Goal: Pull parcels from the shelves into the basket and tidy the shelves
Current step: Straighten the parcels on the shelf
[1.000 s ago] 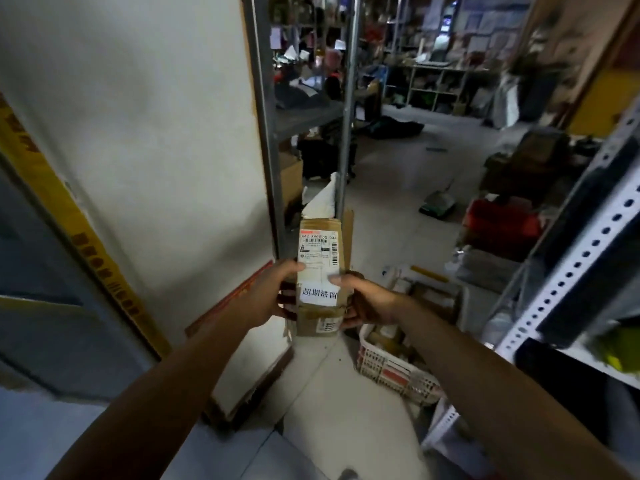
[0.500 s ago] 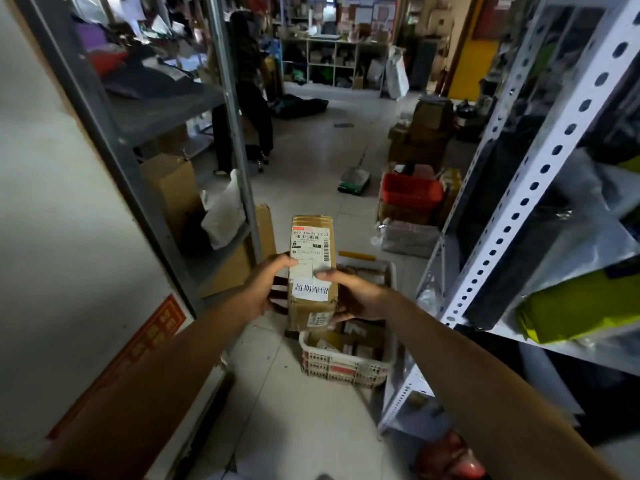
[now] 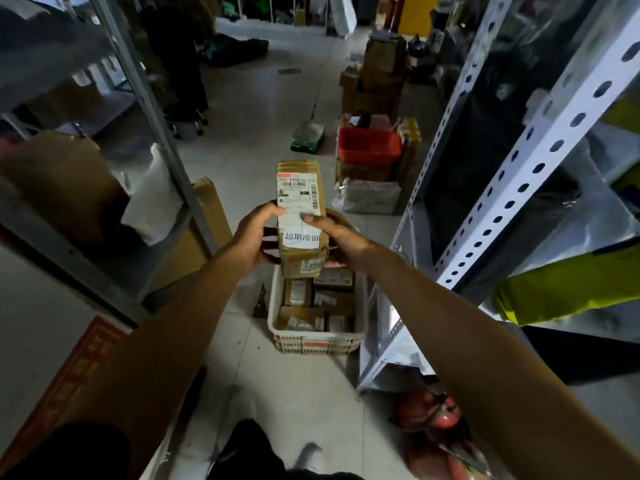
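Observation:
A long brown cardboard parcel [image 3: 300, 216] with a white shipping label is held out in front of me, lengthwise away from me. My left hand [image 3: 254, 237] grips its left side and my right hand [image 3: 337, 239] grips its right side, thumb on the label. Directly below the parcel, on the floor, stands a white plastic basket [image 3: 313, 341] holding several small brown parcels [image 3: 317, 303]. A white perforated metal shelf [image 3: 512, 188] rises on the right with a yellow-green bag [image 3: 568, 289] on it. A grey metal shelf [image 3: 145, 109] stands on the left.
On the left shelf lie a brown box [image 3: 65, 181] and a white bag [image 3: 152, 202]. A red crate [image 3: 369, 147], stacked cartons [image 3: 374, 84] and a wrapped package [image 3: 372, 197] line the aisle ahead. A dustpan [image 3: 307, 135] lies on the floor. Red fire extinguishers [image 3: 433, 417] lie under the right shelf.
My view has swung right and down from the left wall to the aisle. The parcel stays in both hands and now hangs over the basket, which has come into full view.

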`<control>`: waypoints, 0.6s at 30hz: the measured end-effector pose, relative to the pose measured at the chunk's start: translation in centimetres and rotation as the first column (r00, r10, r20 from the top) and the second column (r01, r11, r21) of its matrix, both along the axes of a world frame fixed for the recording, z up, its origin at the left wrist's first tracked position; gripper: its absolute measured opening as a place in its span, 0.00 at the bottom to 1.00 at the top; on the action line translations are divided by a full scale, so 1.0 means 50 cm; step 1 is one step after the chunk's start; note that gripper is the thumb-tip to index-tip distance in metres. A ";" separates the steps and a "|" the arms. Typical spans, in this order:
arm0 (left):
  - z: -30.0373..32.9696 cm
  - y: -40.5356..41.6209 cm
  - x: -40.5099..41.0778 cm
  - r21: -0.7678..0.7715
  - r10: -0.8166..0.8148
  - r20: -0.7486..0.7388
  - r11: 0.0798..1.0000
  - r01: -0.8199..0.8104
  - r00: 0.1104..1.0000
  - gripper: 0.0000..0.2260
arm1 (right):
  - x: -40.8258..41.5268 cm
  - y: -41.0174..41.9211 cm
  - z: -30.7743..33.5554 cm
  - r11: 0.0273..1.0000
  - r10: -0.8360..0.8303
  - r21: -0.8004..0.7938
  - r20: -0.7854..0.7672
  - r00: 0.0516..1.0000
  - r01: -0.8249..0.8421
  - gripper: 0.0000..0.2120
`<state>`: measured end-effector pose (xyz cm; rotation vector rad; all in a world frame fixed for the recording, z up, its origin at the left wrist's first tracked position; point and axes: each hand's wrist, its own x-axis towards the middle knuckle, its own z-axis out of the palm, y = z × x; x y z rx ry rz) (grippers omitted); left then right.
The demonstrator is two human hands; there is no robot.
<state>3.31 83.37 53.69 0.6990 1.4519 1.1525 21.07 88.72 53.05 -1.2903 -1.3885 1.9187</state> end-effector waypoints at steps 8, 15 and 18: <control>-0.037 0.207 -0.053 0.012 -0.173 -0.102 0.984 0.175 0.980 0.24 | -0.036 0.174 -0.007 0.991 -0.123 0.054 0.050 0.991 0.121 0.21; -0.116 0.441 -0.104 -0.055 -0.376 -0.136 0.927 0.372 0.917 0.29 | -0.106 0.354 -0.078 0.949 -0.315 0.022 0.120 0.941 0.314 0.20; -0.166 0.517 -0.113 -0.091 -0.478 -0.195 0.878 0.469 0.857 0.39 | -0.119 0.403 -0.125 0.901 -0.419 -0.040 0.178 0.890 0.432 0.25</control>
